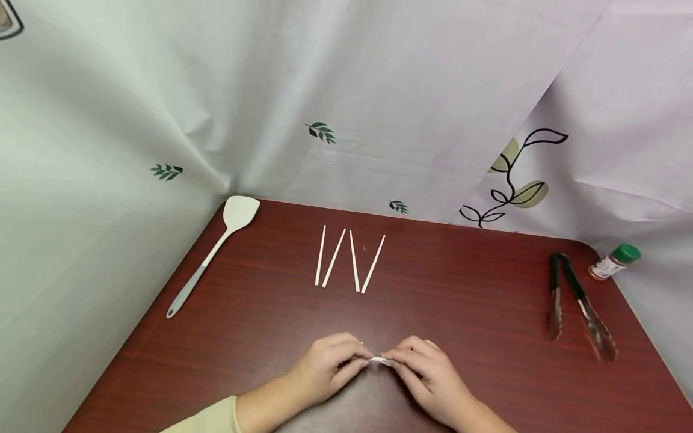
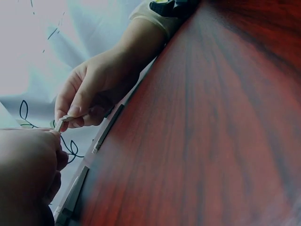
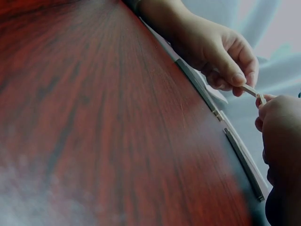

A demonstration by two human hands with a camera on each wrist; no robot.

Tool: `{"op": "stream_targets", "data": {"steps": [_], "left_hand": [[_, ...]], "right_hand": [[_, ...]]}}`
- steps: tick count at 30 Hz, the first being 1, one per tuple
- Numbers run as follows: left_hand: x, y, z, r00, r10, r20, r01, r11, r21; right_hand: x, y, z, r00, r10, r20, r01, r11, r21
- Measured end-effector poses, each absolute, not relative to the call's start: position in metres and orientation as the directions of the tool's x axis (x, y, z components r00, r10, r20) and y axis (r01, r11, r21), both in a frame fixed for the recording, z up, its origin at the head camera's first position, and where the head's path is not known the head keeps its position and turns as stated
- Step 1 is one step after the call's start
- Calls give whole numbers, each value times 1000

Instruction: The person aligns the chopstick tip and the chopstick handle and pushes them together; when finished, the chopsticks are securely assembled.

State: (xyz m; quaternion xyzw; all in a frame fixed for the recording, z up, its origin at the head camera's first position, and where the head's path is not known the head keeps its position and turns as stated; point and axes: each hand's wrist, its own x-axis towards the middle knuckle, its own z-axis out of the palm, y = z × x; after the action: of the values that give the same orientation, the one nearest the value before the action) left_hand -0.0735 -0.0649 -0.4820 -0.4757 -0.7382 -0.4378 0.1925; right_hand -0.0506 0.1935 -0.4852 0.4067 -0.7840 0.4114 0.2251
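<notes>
My left hand (image 1: 330,365) and right hand (image 1: 430,374) face each other low over the near part of the table. Between their fingertips is a thin, pale stick-like piece (image 1: 377,359), pinched at its left end by the left thumb and fingers and at its right end by the right ones. Most of it is covered by the fingers. In the right wrist view the piece (image 3: 250,90) shows between the two thumbs, with a small bent or overlapping part by the right hand (image 3: 284,127). Several slim white sticks (image 1: 354,261) lie farther back on the table.
A white spatula (image 1: 219,243) with a grey handle lies along the table's left edge. At the right are metal tongs (image 1: 587,307) with black handles, spread apart, and a spice jar (image 1: 612,263) with a green cap. Pale curtains (image 1: 346,90) hang behind the dark red table (image 1: 460,288).
</notes>
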Motion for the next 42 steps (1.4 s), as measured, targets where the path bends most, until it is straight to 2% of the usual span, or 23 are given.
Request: {"op": "stream_targets", "data": {"steps": [2,12,21,28,34,42], "left_hand": [[-73,-65,-482,-479,526,703,868,167,468],[-74,-65,-483,-451,542,709,887,181,426],[-74,-65,-481,-452,543,708,892,256,373],[-73,-65,-480,-414,576,704,910,251,330],[-71,-63,-479,-379,583,719,924,197,327],[-71,-63,-480,-383,582,717,922,189,339]], "right_hand": [[-51,194,-486,-570,-453,685,-821,331,-464],[-53,193,-488,-492,-480,727,-867,348,-356],[-52,194,-490,-534,-437,724,-845,305,-439],[-52,194,-490,-492,-471,733,-869,325,-374],[-51,192,-487,-474,-482,737,-881,277,-385],[-52,188,-481,-465,-472,749,-885,239,-399]]}}
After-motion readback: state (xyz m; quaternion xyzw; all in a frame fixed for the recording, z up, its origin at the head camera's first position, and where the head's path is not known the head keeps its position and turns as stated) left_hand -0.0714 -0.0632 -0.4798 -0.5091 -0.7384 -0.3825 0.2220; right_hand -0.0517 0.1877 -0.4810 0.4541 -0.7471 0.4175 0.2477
